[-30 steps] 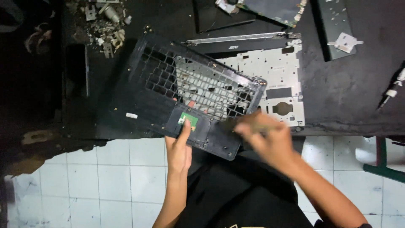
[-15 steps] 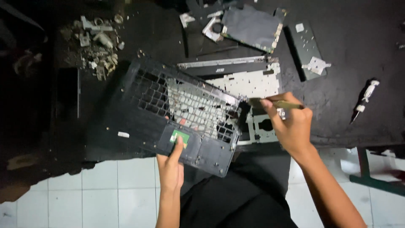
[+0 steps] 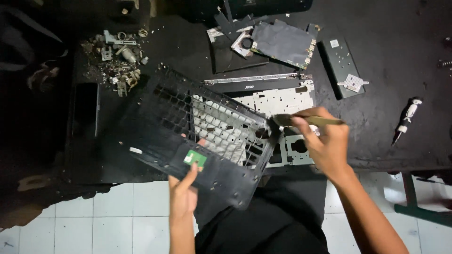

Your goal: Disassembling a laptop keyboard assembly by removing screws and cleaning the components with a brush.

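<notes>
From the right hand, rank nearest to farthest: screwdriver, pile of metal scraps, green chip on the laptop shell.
From the right hand:
1. Screwdriver, on the table's right side.
2. Green chip, beside the left hand's fingertips.
3. Pile of metal scraps, far upper left.

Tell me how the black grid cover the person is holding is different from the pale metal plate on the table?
The black cover is dark, while the metal plate is silvery white. The cover is tilted up off the table, gripped by the left hand and brushed by the right hand; the plate lies flat and untouched. The cover has a green patch; the plate shows none. Both have many holes.
</notes>
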